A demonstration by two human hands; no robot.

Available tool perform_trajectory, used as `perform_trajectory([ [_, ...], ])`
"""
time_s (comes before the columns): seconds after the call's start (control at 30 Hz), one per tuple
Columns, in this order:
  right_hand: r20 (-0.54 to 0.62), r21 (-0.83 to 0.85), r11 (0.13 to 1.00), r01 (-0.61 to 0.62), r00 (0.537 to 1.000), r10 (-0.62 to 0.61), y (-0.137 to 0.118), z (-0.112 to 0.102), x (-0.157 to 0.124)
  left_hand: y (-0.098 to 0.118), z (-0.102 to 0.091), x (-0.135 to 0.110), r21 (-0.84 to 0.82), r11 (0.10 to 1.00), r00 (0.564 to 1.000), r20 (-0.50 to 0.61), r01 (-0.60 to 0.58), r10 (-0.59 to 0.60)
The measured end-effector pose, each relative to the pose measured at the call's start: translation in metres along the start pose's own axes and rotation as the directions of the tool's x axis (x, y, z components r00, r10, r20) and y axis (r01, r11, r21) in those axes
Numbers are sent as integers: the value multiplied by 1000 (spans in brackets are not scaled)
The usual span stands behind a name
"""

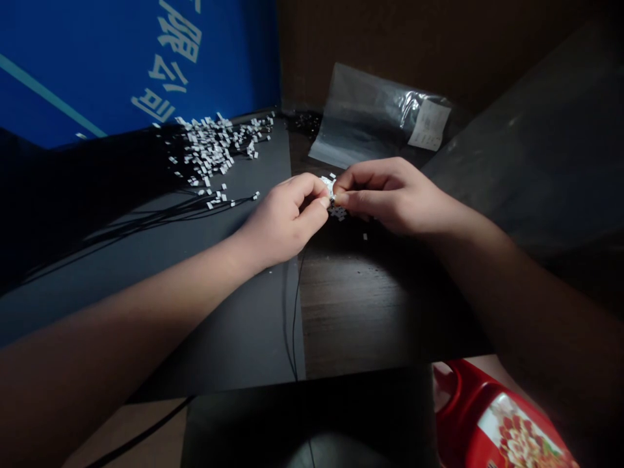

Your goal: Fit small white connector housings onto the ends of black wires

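Observation:
My left hand (285, 218) is closed in a pinch above the table. From it a thin black wire (294, 325) hangs down past the table's front edge. My right hand (400, 195) pinches thumb against forefinger, its fingertips meeting those of the left. Whatever tiny piece lies between the right fingertips is too small and covered to make out. Directly behind and below the fingertips is a small heap of white plastic connector pieces (338, 212), partly hidden by both hands. One loose white piece (365, 237) lies apart, nearer to me.
Many black wires with white connector ends (209, 146) lie bunched at the back left on a dark grey sheet (234, 338). Behind them stands a blue panel (97, 58) with white lettering. A clear plastic bag (361, 117) lies at the back; a red container (472, 416) stands below the front edge.

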State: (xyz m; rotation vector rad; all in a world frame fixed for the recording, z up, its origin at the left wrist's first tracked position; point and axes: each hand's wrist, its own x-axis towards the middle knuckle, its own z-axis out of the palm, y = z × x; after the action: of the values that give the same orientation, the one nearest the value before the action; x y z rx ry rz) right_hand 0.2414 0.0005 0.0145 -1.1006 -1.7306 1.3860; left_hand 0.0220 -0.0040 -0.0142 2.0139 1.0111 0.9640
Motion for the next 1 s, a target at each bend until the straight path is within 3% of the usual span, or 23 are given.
perform_trajectory([
  [1.0, 49, -178, 980, 94, 995, -86, -2, -1, 0, 0, 0, 0, -7, 1000, 1000, 5, -7, 7],
])
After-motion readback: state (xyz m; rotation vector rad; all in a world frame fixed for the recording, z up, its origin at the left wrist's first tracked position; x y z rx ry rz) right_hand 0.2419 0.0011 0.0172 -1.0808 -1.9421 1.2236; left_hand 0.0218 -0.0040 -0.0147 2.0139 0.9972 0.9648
